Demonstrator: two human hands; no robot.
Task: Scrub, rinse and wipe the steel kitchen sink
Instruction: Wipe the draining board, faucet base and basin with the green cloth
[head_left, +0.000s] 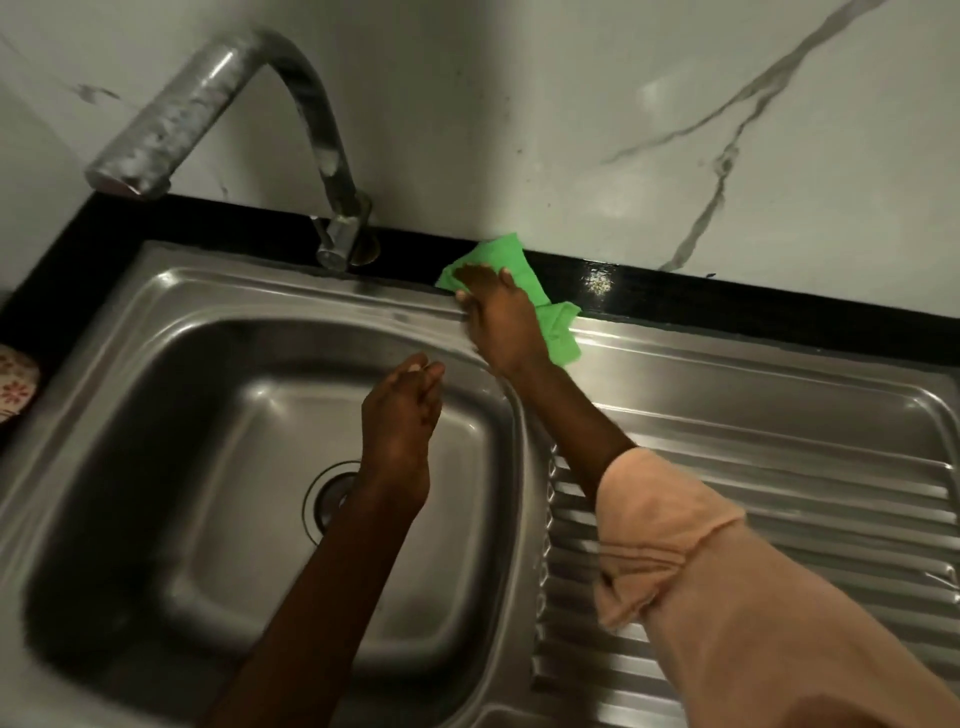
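Note:
The steel sink (156, 291) fills the view, with a deep basin on the left and a ribbed draining board (779, 493) on the right. My right hand (501, 322) presses a green cloth (558, 332) flat against the sink's back rim and the black counter strip. Its fingers lie spread over the cloth. My left hand (400, 431) hovers over the basin with its fingers loosely together and holds nothing. The drain (327, 493) shows partly behind my left wrist.
A curved steel tap (208, 109) rises from the back rim and reaches left over the basin. A white marble wall (623, 130) stands right behind the black counter strip (727, 296). A patterned object (15, 384) sits at the left edge.

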